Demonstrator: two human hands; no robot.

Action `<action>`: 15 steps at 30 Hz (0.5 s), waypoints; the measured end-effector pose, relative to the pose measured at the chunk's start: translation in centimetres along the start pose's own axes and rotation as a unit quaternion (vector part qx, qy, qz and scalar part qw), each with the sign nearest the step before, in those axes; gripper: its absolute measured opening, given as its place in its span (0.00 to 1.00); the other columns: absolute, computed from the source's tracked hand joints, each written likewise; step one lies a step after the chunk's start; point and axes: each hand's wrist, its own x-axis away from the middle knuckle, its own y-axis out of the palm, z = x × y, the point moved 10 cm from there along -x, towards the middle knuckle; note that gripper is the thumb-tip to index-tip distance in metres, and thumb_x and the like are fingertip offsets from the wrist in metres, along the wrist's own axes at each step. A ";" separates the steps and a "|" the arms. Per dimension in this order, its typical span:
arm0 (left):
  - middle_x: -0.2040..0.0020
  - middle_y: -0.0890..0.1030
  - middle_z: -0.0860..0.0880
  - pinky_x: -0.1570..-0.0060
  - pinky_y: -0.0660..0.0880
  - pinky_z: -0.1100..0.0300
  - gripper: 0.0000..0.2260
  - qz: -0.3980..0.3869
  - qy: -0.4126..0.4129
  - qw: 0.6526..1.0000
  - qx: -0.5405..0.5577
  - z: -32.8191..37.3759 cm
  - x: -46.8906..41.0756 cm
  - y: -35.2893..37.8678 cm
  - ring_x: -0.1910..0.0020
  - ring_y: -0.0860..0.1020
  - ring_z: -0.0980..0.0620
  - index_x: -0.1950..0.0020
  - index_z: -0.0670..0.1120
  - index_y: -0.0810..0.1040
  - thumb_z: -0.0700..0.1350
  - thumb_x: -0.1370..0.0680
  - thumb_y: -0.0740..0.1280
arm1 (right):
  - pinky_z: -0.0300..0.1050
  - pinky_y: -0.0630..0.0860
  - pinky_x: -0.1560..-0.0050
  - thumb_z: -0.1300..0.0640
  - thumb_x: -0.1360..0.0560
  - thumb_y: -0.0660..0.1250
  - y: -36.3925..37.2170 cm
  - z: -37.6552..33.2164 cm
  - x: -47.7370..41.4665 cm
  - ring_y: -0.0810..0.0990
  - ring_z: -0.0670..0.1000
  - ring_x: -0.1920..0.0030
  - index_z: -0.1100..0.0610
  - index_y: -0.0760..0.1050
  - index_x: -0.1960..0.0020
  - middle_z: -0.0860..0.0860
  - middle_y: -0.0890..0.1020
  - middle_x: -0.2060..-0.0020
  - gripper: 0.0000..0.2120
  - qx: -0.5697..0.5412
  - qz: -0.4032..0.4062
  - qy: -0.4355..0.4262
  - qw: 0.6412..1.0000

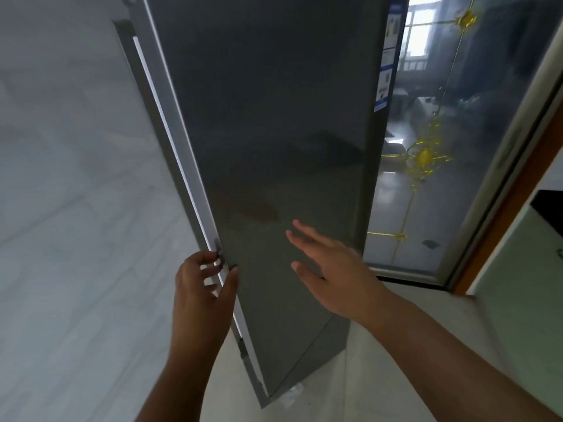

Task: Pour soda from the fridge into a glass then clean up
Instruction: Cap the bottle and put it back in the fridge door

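A tall grey fridge [274, 132] fills the middle of the view. Its upper door stands slightly ajar, with a bright strip of light along the left edge. My left hand [202, 287] grips that left door edge, fingers curled behind it and thumb on the front. My right hand [332, 269] hovers flat with straight fingers just in front of the door's lower right part; whether it touches the door I cannot tell. No soda or glass is in sight.
A pale tiled wall [76, 178] runs close on the left. To the right stands a sliding glass door [457, 132] with yellow ornaments and a wooden frame. A white counter edge [518, 254] lies at far right. Light floor tiles show below.
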 end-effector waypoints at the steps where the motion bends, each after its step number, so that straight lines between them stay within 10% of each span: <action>1: 0.41 0.75 0.52 0.58 0.75 0.68 0.19 0.002 0.007 1.000 -0.007 -0.2 -0.6 -0.1 0.49 0.78 0.60 0.37 0.52 0.71 0.52 0.25 0.72 | 0.55 0.62 0.28 0.43 0.17 0.57 0.5 0.0 -0.6 0.63 0.48 0.23 0.39 0.55 0.20 0.32 0.48 0.21 0.27 0.005 -0.007 0.007 1.000; 15: 0.36 0.73 0.52 0.47 0.79 0.55 0.14 0.008 -0.004 0.998 0.065 -5.8 -10.3 -0.4 0.44 0.77 0.56 0.34 0.51 0.70 0.47 0.19 0.66 | 0.56 0.57 0.23 0.34 0.18 0.45 4.9 -0.6 -8.9 0.55 0.43 0.21 0.36 0.51 0.20 0.35 0.53 0.20 0.27 -0.036 -0.008 0.082 0.996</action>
